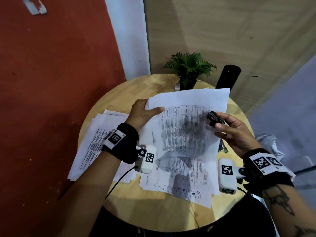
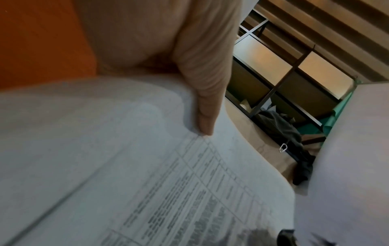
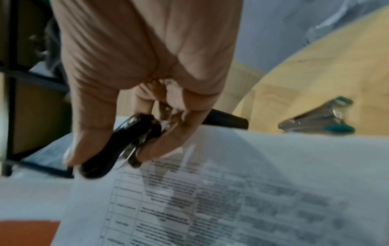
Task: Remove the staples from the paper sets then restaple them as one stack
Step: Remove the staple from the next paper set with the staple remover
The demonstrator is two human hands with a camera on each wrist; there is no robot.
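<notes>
Head view: left hand [image 1: 142, 113] pinches the limp, light paper set [image 1: 186, 124] at its corner, right hand [image 1: 234, 129] clasps the black staple remover [image 1: 212, 117]; support edges, likely tear-prone.

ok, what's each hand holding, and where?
Left hand pinches the paper set at its upper-left corner. Right hand grips the black staple remover by its body.

matt paper sheets [image 1: 186, 120], glossy black remover [image 3: 118, 146]
</notes>
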